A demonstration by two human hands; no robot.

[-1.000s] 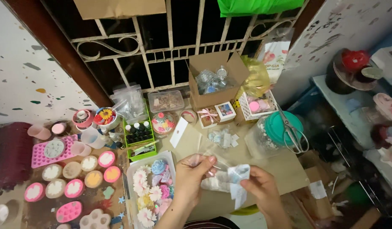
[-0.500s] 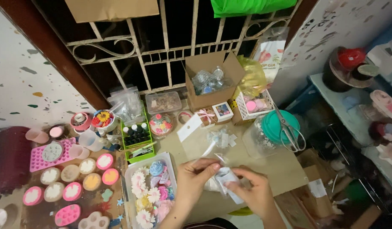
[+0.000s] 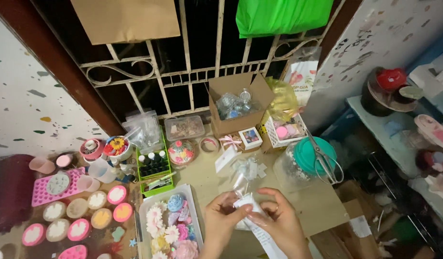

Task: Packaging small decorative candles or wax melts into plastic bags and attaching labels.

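Head view: our left hand [image 3: 220,218] and right hand [image 3: 274,221] each close their grip on a small clear packet with a white paper strip [image 3: 248,211], held between them above the worktop [image 3: 322,206]. We judge the packet could slip into the tray of flower-shaped soaps [image 3: 169,225] just left of the grip, if either pinch loosens.

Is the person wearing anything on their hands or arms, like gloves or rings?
No gloves. Both hands are bare, and no sleeves show on the forearms. The right hand wears a thin ring on one finger. The left hand shows no ring or watch that I can see.
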